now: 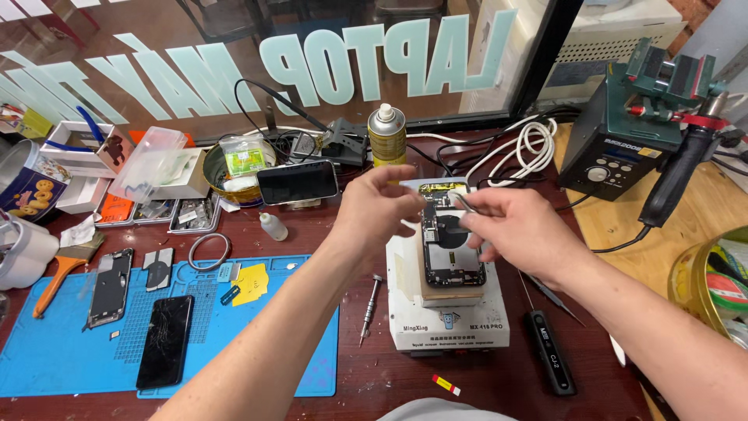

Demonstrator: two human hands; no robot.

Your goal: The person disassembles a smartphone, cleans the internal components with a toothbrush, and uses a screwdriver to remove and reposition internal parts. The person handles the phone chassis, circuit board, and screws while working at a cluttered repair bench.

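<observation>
The opened phone [450,243] lies face-down with its insides showing on the white heating station [444,316] in the middle of the desk [389,374], directly beneath both my hands. My right hand [518,234] comes in from the right with its grip closed on thin metal tweezers [466,204], their tip over the phone's upper half. My left hand [378,206] reaches across from the left, fingers pinched together just above the phone's top edge, perhaps on some small part, though I cannot make it out.
</observation>
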